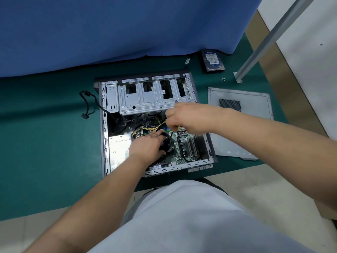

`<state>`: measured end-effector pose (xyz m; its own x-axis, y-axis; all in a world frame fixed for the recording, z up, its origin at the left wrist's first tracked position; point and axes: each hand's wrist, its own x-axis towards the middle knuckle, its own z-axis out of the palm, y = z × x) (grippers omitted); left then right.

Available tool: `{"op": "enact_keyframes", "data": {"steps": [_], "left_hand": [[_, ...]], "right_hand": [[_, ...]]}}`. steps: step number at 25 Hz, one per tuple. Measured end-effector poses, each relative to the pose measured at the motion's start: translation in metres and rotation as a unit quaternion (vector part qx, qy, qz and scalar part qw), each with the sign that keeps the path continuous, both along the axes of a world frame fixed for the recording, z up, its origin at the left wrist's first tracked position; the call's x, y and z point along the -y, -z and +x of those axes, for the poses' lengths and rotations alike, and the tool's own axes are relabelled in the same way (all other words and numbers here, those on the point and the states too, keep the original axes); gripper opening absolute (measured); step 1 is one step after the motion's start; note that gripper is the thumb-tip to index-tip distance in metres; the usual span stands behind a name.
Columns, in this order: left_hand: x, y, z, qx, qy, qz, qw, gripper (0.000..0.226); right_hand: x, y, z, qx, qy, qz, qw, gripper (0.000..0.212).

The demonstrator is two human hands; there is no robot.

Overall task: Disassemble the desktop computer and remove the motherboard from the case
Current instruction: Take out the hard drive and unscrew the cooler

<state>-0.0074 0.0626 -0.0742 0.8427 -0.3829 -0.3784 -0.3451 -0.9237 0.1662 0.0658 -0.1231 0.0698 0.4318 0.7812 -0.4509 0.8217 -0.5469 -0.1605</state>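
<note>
While the case lies open on its side in the middle of the green tabletop, its removed side panel rests flat just beside it at three o'clock, a hard drive sits farther off at one o'clock near a few loose screws, and a black cable trails out over the case's wall at nine o'clock. A metal drive cage covers the far half of the case. The motherboard is still inside, in the near half, beside the silver power supply at its nine o'clock. The left hand rests on the black cooler fan with fingers spread loosely. The right hand hovers above the board's far edge, fingers curled round a small yellowish thing I cannot make out, close to the yellow wires.
</note>
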Motion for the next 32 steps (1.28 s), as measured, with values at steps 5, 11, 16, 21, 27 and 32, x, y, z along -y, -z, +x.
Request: {"op": "enact_keyframes", "data": {"steps": [5,11,16,21,27,32], "left_hand": [[-0.001,0.000,0.000,0.001,0.002,0.001,1.000,0.049],[-0.001,-0.001,0.000,-0.003,0.003,0.003,1.000,0.057],[0.000,0.000,0.000,-0.003,0.003,0.004,1.000,0.058],[0.000,0.002,0.000,-0.002,0.003,0.001,1.000,0.059],[0.000,0.003,0.000,0.001,0.003,0.002,1.000,0.054],[-0.001,0.004,0.000,0.003,0.001,-0.001,1.000,0.052]], "right_hand": [[0.007,0.010,-0.005,-0.092,0.195,0.126,0.968,0.044],[0.008,0.036,-0.028,-0.052,0.403,0.346,0.846,0.039],[0.011,0.061,-0.041,-0.013,0.423,0.327,0.845,0.051],[0.010,0.052,-0.036,0.163,0.372,0.200,0.892,0.053],[0.003,0.031,-0.015,0.184,0.244,0.091,0.948,0.038],[0.013,0.011,-0.001,0.055,0.079,0.042,0.994,0.029]]}}
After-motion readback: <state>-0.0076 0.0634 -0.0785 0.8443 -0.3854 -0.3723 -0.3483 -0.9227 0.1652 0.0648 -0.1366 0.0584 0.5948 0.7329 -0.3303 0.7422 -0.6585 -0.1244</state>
